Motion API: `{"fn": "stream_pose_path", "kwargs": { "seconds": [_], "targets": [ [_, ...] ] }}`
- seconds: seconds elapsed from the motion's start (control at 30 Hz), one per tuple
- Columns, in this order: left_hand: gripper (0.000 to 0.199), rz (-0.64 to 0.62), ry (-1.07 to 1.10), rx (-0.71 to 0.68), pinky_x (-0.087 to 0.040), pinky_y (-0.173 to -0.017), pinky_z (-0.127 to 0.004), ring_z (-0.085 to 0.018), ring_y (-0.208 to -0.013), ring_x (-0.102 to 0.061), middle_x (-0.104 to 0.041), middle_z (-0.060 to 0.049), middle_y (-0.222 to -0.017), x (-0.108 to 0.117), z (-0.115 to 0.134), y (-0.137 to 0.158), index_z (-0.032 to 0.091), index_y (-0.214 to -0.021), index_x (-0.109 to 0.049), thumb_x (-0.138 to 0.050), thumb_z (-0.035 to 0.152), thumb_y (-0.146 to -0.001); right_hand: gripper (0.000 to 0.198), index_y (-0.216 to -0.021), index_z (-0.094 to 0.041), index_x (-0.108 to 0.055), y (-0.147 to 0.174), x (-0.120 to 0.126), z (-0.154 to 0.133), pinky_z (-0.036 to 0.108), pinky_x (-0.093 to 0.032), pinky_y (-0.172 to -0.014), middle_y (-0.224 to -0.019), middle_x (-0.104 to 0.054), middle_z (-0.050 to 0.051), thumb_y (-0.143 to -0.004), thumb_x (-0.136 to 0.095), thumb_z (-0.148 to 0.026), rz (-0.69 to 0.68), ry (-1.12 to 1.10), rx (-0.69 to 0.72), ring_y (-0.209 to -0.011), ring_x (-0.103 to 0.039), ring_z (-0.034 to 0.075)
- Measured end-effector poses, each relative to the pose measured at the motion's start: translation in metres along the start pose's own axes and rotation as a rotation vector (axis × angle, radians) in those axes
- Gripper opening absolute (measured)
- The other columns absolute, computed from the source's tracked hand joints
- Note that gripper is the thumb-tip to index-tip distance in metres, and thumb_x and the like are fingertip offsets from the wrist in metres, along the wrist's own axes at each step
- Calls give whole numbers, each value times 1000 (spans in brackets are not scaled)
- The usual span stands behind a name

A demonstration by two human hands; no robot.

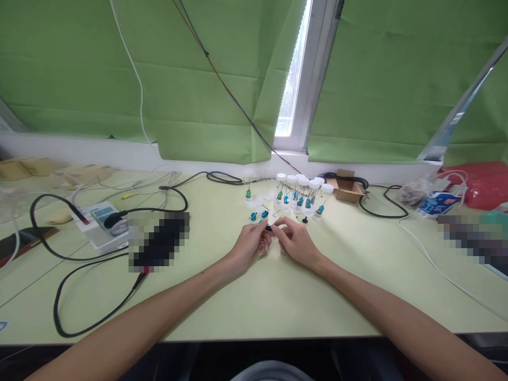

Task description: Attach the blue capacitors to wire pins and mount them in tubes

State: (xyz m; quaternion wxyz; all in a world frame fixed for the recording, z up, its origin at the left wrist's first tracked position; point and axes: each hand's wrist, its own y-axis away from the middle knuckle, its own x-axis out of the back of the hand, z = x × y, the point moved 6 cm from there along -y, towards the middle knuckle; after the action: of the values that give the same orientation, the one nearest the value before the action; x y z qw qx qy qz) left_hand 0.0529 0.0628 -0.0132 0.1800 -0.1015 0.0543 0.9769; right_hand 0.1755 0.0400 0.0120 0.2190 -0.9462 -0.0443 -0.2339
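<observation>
My left hand (pixel 254 239) and my right hand (pixel 296 241) meet over the middle of the table. Between their fingertips is a small black part (pixel 269 227), pinched from both sides; its exact kind is too small to make out. Just beyond the fingers lie two blue pieces with thin pins, one blue piece (pixel 253 216) at the left and another blue piece (pixel 265 214) beside it. A small black piece (pixel 305 220) rests past my right hand. Several transparent tubes with white caps (pixel 302 181) stand behind, holding blue or green pieces on thin metal stems.
A small open cardboard box (pixel 349 190) sits right of the tubes. On the left are a white power meter (pixel 101 225), black cables (pixel 59 296) and a blurred-out dark object (pixel 161 241). A blue-and-white packet (pixel 438 203) and red bag (pixel 484 185) lie far right.
</observation>
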Motion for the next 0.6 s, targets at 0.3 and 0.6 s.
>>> {"fn": "stream_pose_path", "kwargs": {
  "seconds": [0.3, 0.6],
  "targets": [
    [45, -16, -10, -13, -30, -42, -24, -8, -42, -43, -53, -2, -55, 0, -1, 1, 14, -61, -55, -58, 54, -81, 20, -92, -20, -54, -1, 1, 0, 24, -39, -51, -46, -50, -8, -88, -53, -39, 31, 24, 6, -42, -44, 11],
    [49, -30, -124, -53, -30, -43, -24, -8, -42, -41, -49, -1, -50, 2, -1, -2, 14, -55, -54, -56, 55, -82, 18, -83, -20, -54, -1, 2, 0, 24, -37, -50, -45, -47, -8, -88, -53, -37, 20, 34, 17, -42, -41, 10]
  ]
}}
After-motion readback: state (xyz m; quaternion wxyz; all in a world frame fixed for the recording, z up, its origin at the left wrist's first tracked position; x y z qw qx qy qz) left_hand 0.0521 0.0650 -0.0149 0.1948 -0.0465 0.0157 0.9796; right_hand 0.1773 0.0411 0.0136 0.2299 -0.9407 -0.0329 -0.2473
